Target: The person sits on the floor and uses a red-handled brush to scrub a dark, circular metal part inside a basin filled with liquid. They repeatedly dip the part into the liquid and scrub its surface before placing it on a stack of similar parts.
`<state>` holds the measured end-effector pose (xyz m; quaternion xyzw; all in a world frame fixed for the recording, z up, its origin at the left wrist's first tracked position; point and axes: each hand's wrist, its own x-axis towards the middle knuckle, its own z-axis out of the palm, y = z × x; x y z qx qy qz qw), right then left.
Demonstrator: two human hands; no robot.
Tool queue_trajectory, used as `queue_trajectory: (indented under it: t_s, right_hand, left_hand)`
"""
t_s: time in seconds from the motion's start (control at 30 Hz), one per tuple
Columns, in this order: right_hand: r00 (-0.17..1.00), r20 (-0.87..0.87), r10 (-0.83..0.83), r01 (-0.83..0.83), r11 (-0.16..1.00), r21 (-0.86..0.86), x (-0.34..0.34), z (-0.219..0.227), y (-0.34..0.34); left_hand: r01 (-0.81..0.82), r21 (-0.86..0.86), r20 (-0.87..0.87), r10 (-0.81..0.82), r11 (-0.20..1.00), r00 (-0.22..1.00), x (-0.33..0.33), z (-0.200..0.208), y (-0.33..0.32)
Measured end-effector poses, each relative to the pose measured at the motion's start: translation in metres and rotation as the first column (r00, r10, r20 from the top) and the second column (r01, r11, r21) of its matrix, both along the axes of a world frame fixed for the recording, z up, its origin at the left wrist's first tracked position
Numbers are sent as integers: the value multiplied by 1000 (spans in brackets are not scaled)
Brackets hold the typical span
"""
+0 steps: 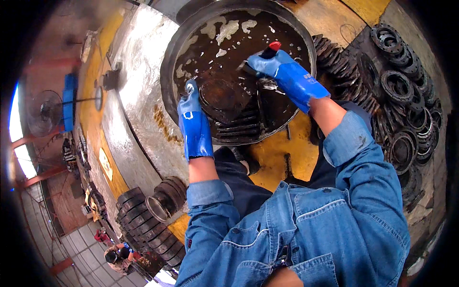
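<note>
Below: yellow surface (270,162) | left: silver sheet (143,52), fan (46,112) | centre: basin (168,71)

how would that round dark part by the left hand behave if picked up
The round dark part is probably stiff, since its outline looks evenly round, with no visible sag. It may be slippery, being in a basin of dark, foam-flecked liquid. Its round edge suggests it could roll if stood upright.

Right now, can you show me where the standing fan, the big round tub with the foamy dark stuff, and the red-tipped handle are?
Standing fan (49,106): head view, middle of its round head.
Round tub (168,79): head view, left rim.
Red-tipped handle (274,46): head view, red end.
</note>
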<state>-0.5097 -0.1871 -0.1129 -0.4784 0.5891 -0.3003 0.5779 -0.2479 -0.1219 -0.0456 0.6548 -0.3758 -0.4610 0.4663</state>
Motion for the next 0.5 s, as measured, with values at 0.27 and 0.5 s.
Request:
queue_trajectory:
  t_s: [0.27, 0.5]
  right_hand:
    - [907, 419, 38, 28, 988, -149, 18, 23, 31]
    - [658, 752, 44, 104, 983, -149, 33, 53, 35]
  left_hand:
    - [-97, 118, 286, 60, 988, 956, -5, 18, 6]
    - [-130, 78, 283, 103, 988, 954, -9, 24, 8]
